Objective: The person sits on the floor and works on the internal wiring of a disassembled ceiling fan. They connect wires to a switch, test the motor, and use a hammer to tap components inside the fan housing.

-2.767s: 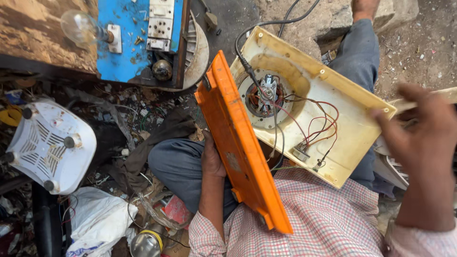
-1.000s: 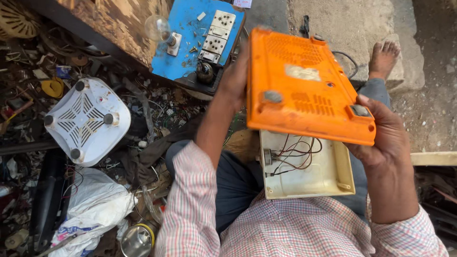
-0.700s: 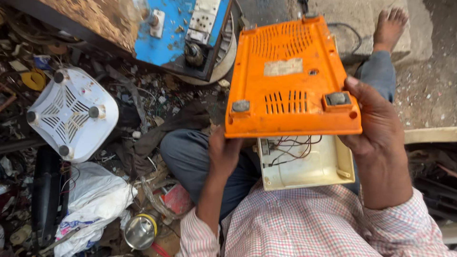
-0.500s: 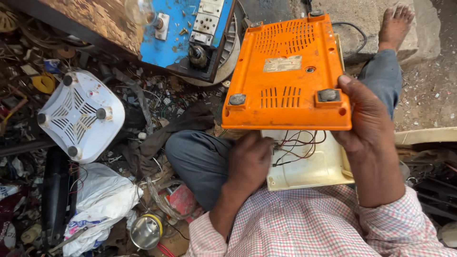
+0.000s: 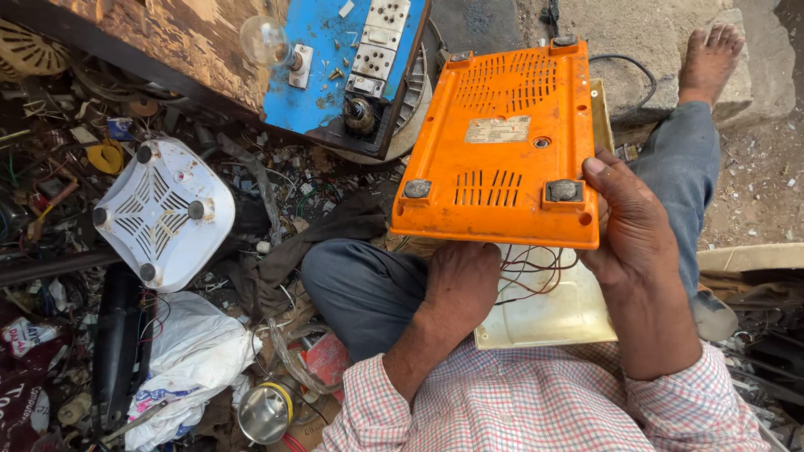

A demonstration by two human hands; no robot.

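Cluttered ground — hands (image 5: pixel 636 226) gripping orange cover (image 5: pixel 502 142)

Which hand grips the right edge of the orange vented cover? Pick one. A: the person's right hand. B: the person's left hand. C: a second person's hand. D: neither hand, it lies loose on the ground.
A: the right hand wraps the right edge of the orange cover, thumb on its face, while the left hand sits under its near edge, above the cream housing.
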